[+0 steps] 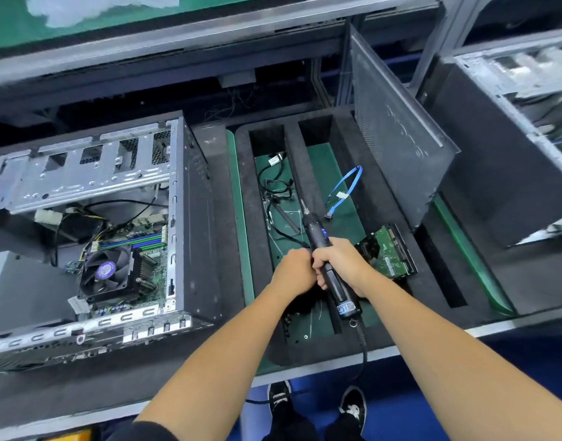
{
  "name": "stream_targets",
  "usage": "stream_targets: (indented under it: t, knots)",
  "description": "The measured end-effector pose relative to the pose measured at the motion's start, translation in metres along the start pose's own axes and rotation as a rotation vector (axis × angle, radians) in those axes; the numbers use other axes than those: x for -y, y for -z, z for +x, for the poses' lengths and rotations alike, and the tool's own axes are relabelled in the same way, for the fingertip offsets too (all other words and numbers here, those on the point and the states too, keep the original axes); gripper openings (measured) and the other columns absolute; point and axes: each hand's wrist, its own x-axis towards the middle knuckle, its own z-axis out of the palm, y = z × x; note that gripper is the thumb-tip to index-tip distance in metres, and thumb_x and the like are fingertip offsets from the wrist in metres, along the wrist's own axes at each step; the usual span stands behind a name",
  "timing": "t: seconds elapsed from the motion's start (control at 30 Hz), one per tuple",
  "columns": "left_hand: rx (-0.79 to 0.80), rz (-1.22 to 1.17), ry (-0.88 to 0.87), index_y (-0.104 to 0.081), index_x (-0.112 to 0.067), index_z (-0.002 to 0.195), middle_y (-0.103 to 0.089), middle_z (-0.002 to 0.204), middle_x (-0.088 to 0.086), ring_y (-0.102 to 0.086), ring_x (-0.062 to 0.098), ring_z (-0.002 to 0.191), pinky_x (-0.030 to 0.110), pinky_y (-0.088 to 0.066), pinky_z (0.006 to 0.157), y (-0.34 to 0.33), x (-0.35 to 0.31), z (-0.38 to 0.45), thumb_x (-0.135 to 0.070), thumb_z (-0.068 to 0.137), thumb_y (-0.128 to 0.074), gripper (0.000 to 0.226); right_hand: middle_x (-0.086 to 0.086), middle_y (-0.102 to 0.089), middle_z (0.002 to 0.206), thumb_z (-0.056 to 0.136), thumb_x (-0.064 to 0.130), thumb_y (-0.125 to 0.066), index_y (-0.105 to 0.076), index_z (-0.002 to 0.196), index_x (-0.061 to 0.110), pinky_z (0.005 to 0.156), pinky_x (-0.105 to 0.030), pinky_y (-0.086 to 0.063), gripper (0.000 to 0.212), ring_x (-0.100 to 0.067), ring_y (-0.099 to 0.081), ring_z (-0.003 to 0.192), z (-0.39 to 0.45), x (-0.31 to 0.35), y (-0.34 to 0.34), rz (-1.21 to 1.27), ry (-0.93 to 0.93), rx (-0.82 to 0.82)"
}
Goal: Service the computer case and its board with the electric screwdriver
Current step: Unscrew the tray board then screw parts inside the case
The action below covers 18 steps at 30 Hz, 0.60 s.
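Observation:
An open computer case [190, 218] lies on its side at the left, showing its board [152, 249] with a black cooler fan [106, 272] and a silver drive cage [82, 173]. My right hand [340, 262] grips the black electric screwdriver [317, 237] over the foam tray, bit pointing away from me. My left hand [294, 270] is closed against the screwdriver's body just left of the right hand; whether it holds anything small I cannot tell.
A black foam tray [251, 218] with green-floored slots holds black cables [276, 192], a blue cable [346, 189] and a hard drive [391, 253]. A dark side panel [397, 138] leans upright at its right. Another case [521, 78] stands at the far right.

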Motion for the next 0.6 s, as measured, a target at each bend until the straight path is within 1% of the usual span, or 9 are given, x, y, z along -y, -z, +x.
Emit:
stream_targets:
  t: [0.13, 0.23, 0.3, 0.37, 0.47, 0.5, 0.53, 0.57, 0.6]
  knots:
    - [-0.187, -0.181, -0.097, -0.058, -0.006, 0.074, -0.063, 0.073, 0.008, -0.057, 0.027, 0.070, 0.034, -0.044, 0.060, 0.021, -0.004, 0.003, -0.003, 0.076, -0.048, 0.011, -0.011, -0.048, 0.052, 0.074, -0.003, -0.057, -0.051, 0.075, 0.005, 0.043, -0.028, -0.044, 0.010, -0.024, -0.050, 0.041, -0.007, 0.014, -0.001, -0.036, -0.003, -0.024]
    - [-0.263, -0.227, -0.131, -0.051, -0.016, 0.067, -0.060, 0.070, 0.003, -0.055, 0.020, 0.065, 0.028, -0.039, 0.052, 0.038, -0.020, 0.008, -0.002, 0.074, -0.049, 0.016, -0.009, -0.050, 0.053, 0.076, 0.000, -0.057, -0.051, 0.074, 0.006, 0.043, -0.027, -0.045, 0.009, -0.024, -0.052, 0.042, -0.014, 0.040, 0.007, -0.093, 0.058, -0.031]
    - [-0.277, -0.238, -0.180, -0.048, -0.019, 0.071, -0.056, 0.074, 0.001, -0.051, 0.012, 0.065, 0.022, -0.036, 0.053, 0.048, -0.041, 0.012, 0.001, 0.072, -0.050, 0.020, -0.009, -0.052, 0.054, 0.076, 0.002, -0.058, -0.053, 0.076, 0.005, 0.045, -0.029, -0.046, 0.006, -0.025, -0.053, 0.043, -0.021, 0.060, 0.019, -0.137, 0.102, -0.077]
    - [-0.182, -0.269, -0.294, -0.051, -0.015, 0.077, -0.052, 0.075, 0.003, -0.050, 0.006, 0.067, 0.019, -0.039, 0.062, 0.053, -0.065, 0.015, 0.008, 0.072, -0.053, 0.023, -0.011, -0.054, 0.058, 0.075, 0.006, -0.060, -0.056, 0.080, 0.002, 0.051, -0.031, -0.047, 0.008, -0.026, -0.053, 0.049, -0.028, 0.078, 0.035, -0.188, 0.137, -0.161]
    - [0.094, -0.321, -0.316, -0.044, -0.019, 0.068, -0.042, 0.065, -0.003, -0.049, -0.009, 0.058, 0.009, -0.035, 0.062, 0.044, -0.098, 0.012, 0.014, 0.072, -0.062, 0.038, -0.012, -0.051, 0.058, 0.073, 0.009, -0.060, -0.054, 0.075, 0.007, 0.054, -0.031, -0.043, 0.007, -0.026, -0.049, 0.049, -0.040, 0.091, 0.059, -0.245, 0.137, -0.262]
    - [0.181, -0.295, -0.313, -0.052, -0.014, 0.077, -0.049, 0.074, -0.002, -0.049, -0.011, 0.069, 0.010, -0.037, 0.069, 0.034, -0.102, 0.016, 0.009, 0.069, -0.071, 0.030, -0.013, -0.047, 0.059, 0.072, 0.008, -0.060, -0.051, 0.072, 0.009, 0.055, -0.033, -0.041, 0.009, -0.026, -0.046, 0.050, -0.044, 0.092, 0.065, -0.235, 0.132, -0.268]
    - [0.232, -0.205, -0.326, -0.058, -0.006, 0.103, -0.056, 0.098, 0.001, -0.049, -0.007, 0.095, 0.012, -0.038, 0.087, 0.025, -0.106, 0.017, -0.005, 0.067, -0.081, 0.043, -0.012, -0.043, 0.062, 0.070, 0.008, -0.060, -0.047, 0.070, 0.011, 0.058, -0.035, -0.037, 0.013, -0.025, -0.042, 0.055, -0.046, 0.092, 0.069, -0.230, 0.131, -0.274]
    - [0.301, -0.077, -0.329, -0.044, -0.005, 0.133, -0.047, 0.129, 0.000, -0.036, 0.005, 0.123, 0.019, -0.027, 0.107, 0.017, -0.110, 0.016, -0.023, 0.065, -0.086, 0.082, -0.011, -0.040, 0.064, 0.069, 0.009, -0.060, -0.043, 0.068, 0.013, 0.062, -0.036, -0.035, 0.018, -0.025, -0.041, 0.060, -0.049, 0.091, 0.072, -0.231, 0.130, -0.280]
    - [0.340, 0.023, -0.299, -0.024, -0.010, 0.148, -0.028, 0.149, -0.001, -0.018, 0.013, 0.138, 0.025, -0.012, 0.116, 0.010, -0.113, 0.012, -0.037, 0.065, -0.085, 0.106, -0.011, -0.040, 0.064, 0.069, 0.009, -0.061, -0.040, 0.065, 0.015, 0.063, -0.037, -0.034, 0.022, -0.024, -0.041, 0.061, -0.050, 0.090, 0.073, -0.231, 0.129, -0.281]
